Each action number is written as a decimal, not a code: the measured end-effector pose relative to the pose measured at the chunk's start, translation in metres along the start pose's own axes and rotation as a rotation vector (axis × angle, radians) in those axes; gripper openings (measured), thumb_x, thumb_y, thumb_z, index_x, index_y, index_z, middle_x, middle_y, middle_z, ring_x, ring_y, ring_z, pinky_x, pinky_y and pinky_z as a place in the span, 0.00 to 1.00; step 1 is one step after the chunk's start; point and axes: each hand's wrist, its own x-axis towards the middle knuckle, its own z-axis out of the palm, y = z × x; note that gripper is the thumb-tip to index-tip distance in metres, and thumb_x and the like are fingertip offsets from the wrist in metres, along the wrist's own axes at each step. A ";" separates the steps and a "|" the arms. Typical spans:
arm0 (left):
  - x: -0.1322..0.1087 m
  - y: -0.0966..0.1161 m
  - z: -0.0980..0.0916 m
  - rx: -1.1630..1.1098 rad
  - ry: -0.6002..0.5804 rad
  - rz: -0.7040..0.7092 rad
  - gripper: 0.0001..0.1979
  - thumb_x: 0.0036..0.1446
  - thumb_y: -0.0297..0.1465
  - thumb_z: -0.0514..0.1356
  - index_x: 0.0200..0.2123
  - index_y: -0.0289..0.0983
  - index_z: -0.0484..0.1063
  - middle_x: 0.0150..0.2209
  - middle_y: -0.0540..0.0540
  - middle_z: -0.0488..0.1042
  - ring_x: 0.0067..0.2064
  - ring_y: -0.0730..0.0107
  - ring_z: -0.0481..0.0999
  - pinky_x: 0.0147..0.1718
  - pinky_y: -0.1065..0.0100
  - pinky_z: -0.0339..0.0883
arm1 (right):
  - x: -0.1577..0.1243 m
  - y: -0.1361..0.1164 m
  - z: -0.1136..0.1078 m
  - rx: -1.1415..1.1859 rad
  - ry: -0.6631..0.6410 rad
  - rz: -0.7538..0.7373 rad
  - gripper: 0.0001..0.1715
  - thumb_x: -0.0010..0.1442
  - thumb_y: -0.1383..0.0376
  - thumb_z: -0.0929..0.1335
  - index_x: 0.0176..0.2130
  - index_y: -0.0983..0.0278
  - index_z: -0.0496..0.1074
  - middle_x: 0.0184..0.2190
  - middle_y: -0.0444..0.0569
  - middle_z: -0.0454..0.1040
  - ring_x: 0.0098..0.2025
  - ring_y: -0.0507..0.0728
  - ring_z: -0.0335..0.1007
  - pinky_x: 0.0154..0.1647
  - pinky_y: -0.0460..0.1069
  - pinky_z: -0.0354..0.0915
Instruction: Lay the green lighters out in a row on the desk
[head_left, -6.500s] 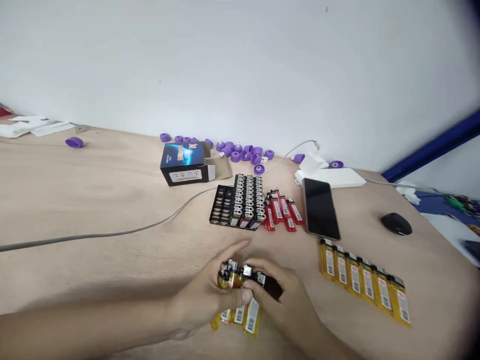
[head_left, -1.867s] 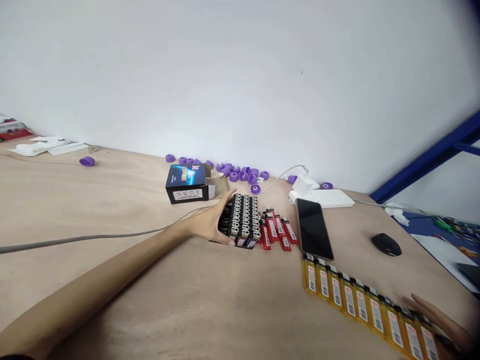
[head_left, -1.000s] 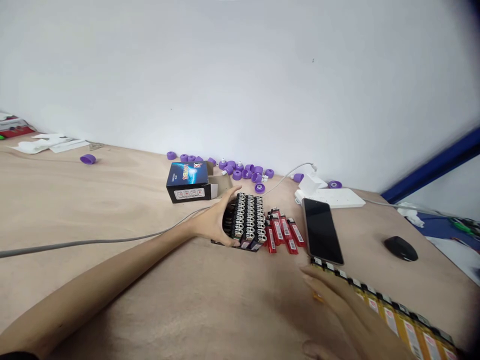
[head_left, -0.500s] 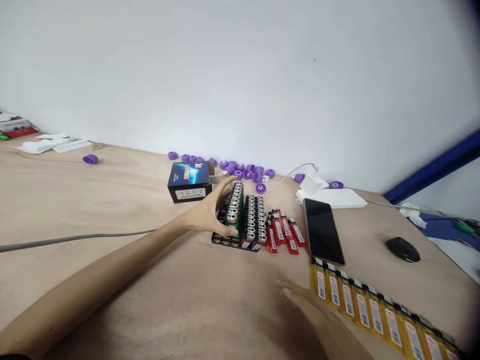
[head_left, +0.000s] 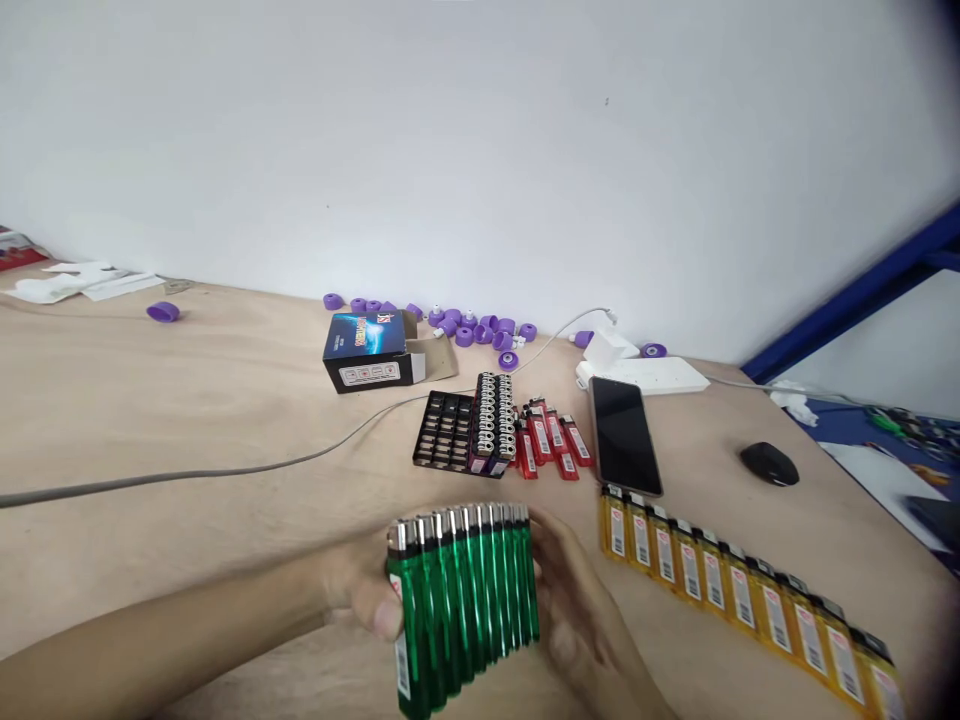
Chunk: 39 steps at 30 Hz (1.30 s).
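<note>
A row of green lighters with metal tops is held up near the front of the table. My left hand grips its left end, thumb on the nearest lighter. Against the right end lies my right hand, its fingers partly hidden behind the row. Beyond them sits a black tray with bare slots on its left side. Two rows of dark purple lighters stand upright in its right side. Several loose red lighters lie beside the tray.
A line of yellow lighters runs along the right front. Behind it are a phone, a black mouse and a white power strip. An opened blue box, purple caps and a grey cable lie farther back.
My left hand has lifted the green lighters out of the tray and brought them toward me. My right hand has come up against their right end. The view has shifted slightly.
</note>
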 end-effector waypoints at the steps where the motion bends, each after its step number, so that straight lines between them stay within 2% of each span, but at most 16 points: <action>1: -0.001 -0.004 0.005 -0.013 -0.034 -0.040 0.45 0.32 0.31 0.78 0.58 0.41 0.73 0.55 0.42 0.77 0.58 0.38 0.73 0.52 0.52 0.70 | 0.001 -0.005 0.007 0.091 0.001 0.100 0.48 0.53 0.38 0.71 0.64 0.57 0.64 0.64 0.59 0.67 0.65 0.71 0.61 0.64 0.64 0.58; 4: -0.001 -0.010 0.018 -0.145 -0.148 -0.176 0.43 0.40 0.39 0.75 0.60 0.37 0.70 0.52 0.40 0.78 0.56 0.41 0.75 0.52 0.54 0.69 | 0.006 -0.017 0.022 0.352 0.025 0.374 0.41 0.55 0.43 0.73 0.60 0.60 0.68 0.58 0.58 0.73 0.62 0.70 0.66 0.62 0.64 0.61; 6: 0.001 -0.015 0.021 -0.289 -0.144 -0.215 0.42 0.42 0.39 0.72 0.61 0.34 0.69 0.52 0.37 0.79 0.55 0.42 0.75 0.53 0.53 0.67 | 0.011 -0.022 0.027 0.460 0.032 0.464 0.39 0.54 0.48 0.75 0.59 0.61 0.68 0.53 0.57 0.77 0.58 0.70 0.71 0.58 0.64 0.65; 10: 0.004 -0.024 0.017 -0.428 -0.010 -0.208 0.37 0.44 0.28 0.62 0.61 0.29 0.68 0.50 0.35 0.79 0.54 0.46 0.77 0.56 0.53 0.64 | 0.020 -0.024 0.030 0.462 -0.010 0.412 0.38 0.51 0.54 0.79 0.56 0.64 0.70 0.45 0.55 0.81 0.52 0.70 0.76 0.54 0.63 0.69; 13: 0.004 -0.028 0.014 -0.454 0.033 -0.214 0.36 0.44 0.24 0.60 0.60 0.28 0.69 0.49 0.36 0.79 0.53 0.47 0.77 0.56 0.54 0.63 | 0.022 -0.023 0.028 0.462 -0.003 0.429 0.37 0.52 0.54 0.78 0.57 0.62 0.70 0.45 0.53 0.81 0.52 0.68 0.76 0.55 0.62 0.68; 20: 0.005 -0.029 0.016 -0.403 0.125 -0.183 0.24 0.54 0.25 0.64 0.55 0.29 0.74 0.46 0.35 0.80 0.51 0.50 0.79 0.56 0.54 0.66 | 0.021 -0.016 0.019 0.528 0.036 0.540 0.47 0.52 0.55 0.79 0.65 0.58 0.62 0.49 0.53 0.80 0.53 0.67 0.76 0.57 0.62 0.67; 25: 0.004 -0.026 0.022 -0.319 0.163 -0.198 0.19 0.57 0.30 0.67 0.52 0.30 0.77 0.43 0.35 0.81 0.48 0.52 0.81 0.52 0.55 0.69 | 0.023 -0.021 0.018 0.506 -0.040 0.518 0.45 0.53 0.55 0.78 0.65 0.58 0.63 0.51 0.54 0.79 0.54 0.67 0.75 0.57 0.63 0.67; 29: 0.002 -0.022 0.030 -0.238 0.268 -0.199 0.20 0.55 0.33 0.70 0.50 0.31 0.78 0.44 0.36 0.81 0.47 0.54 0.81 0.49 0.58 0.71 | 0.025 -0.025 0.018 0.433 -0.108 0.506 0.43 0.53 0.57 0.78 0.64 0.58 0.65 0.51 0.54 0.79 0.54 0.67 0.74 0.57 0.62 0.67; 32: 0.001 -0.017 0.031 -0.187 0.355 -0.222 0.23 0.52 0.34 0.73 0.51 0.33 0.78 0.46 0.37 0.81 0.46 0.57 0.81 0.45 0.63 0.72 | 0.026 -0.025 0.018 0.444 -0.107 0.496 0.40 0.55 0.57 0.77 0.63 0.57 0.66 0.53 0.53 0.78 0.56 0.66 0.73 0.59 0.62 0.65; 39: 0.001 -0.007 0.027 -0.125 0.375 -0.272 0.27 0.52 0.30 0.71 0.56 0.39 0.73 0.47 0.42 0.80 0.46 0.59 0.80 0.43 0.63 0.72 | 0.026 -0.028 0.018 0.554 -0.026 0.506 0.37 0.54 0.54 0.78 0.60 0.55 0.70 0.53 0.50 0.78 0.60 0.66 0.69 0.60 0.61 0.65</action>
